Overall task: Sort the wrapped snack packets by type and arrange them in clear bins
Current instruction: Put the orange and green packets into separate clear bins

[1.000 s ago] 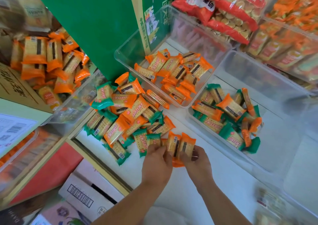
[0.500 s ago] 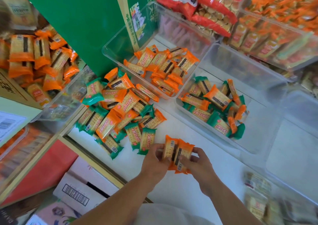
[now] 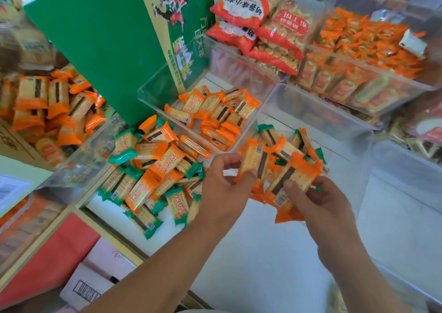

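My left hand (image 3: 223,190) pinches an orange-wrapped cracker packet (image 3: 253,159) held upright above the white shelf. My right hand (image 3: 315,202) grips a small stack of orange packets (image 3: 290,181) beside it. Left of my hands lies a loose pile of mixed orange and green packets (image 3: 153,169) on the shelf. Behind, a clear bin (image 3: 155,88) holds only orange packets (image 3: 215,114). A second clear bin (image 3: 318,114) to its right holds mixed green and orange packets (image 3: 287,140), partly hidden by the packets in my hands.
A green cardboard box (image 3: 107,42) stands at the back left. Red bags of biscuits (image 3: 258,30) and a full bin of orange snacks (image 3: 358,56) sit behind. Another bin of orange packets (image 3: 50,107) is at far left. White boxes (image 3: 95,279) lie below the shelf edge.
Both hands have lifted the orange packets off the shelf and carried them up and to the right, toward the bins. The camera has tilted nearer.
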Motion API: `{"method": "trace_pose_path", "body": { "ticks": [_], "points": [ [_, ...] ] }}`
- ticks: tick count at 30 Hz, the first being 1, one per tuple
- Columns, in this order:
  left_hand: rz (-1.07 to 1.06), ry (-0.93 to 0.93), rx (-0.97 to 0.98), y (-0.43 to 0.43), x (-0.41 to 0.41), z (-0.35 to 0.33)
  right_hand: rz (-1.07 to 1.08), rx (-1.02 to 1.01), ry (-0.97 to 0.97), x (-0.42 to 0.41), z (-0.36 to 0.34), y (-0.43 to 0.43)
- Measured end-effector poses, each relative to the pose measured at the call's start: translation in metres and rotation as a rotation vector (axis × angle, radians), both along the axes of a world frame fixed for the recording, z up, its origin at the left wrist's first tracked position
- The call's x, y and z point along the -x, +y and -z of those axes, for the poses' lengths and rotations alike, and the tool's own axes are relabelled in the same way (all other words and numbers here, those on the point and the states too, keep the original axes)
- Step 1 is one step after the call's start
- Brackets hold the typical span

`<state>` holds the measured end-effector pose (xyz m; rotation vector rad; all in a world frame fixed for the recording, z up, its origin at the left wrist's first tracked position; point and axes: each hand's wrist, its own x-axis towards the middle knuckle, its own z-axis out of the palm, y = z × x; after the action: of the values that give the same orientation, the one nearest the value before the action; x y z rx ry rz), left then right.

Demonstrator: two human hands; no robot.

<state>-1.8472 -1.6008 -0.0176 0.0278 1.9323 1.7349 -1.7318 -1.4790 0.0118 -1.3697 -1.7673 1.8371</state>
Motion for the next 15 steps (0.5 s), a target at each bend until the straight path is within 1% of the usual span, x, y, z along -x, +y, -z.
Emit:
{"method": "trace_pose_path", "body": {
  "ticks": [2,4,6,10,12,15],
  "points": [
    [0.059,0.028,0.013,0.024,0.01,0.0,0.006,-0.125,-0.059,0.006,0.003,0.024],
    [0.16,-0.004,0.0,0.037,0.013,0.006,0.007,-0.2,-0.126,0.012,0.011,0.043],
    [0.194,-0.029,0.009,0.036,0.011,0.016,0.032,-0.199,-0.16,0.016,0.02,0.056],
    [0.13,-0.048,0.095,0.018,0.005,0.04,0.053,-0.195,-0.201,0.015,0.031,0.068],
    [0.139,-0.021,0.148,0.013,0.005,0.046,0.069,-0.187,-0.204,0.01,0.035,0.071],
    [0.156,0.032,0.177,0.011,0.006,0.045,0.096,-0.155,-0.184,0.005,0.038,0.073]
  ]
}}
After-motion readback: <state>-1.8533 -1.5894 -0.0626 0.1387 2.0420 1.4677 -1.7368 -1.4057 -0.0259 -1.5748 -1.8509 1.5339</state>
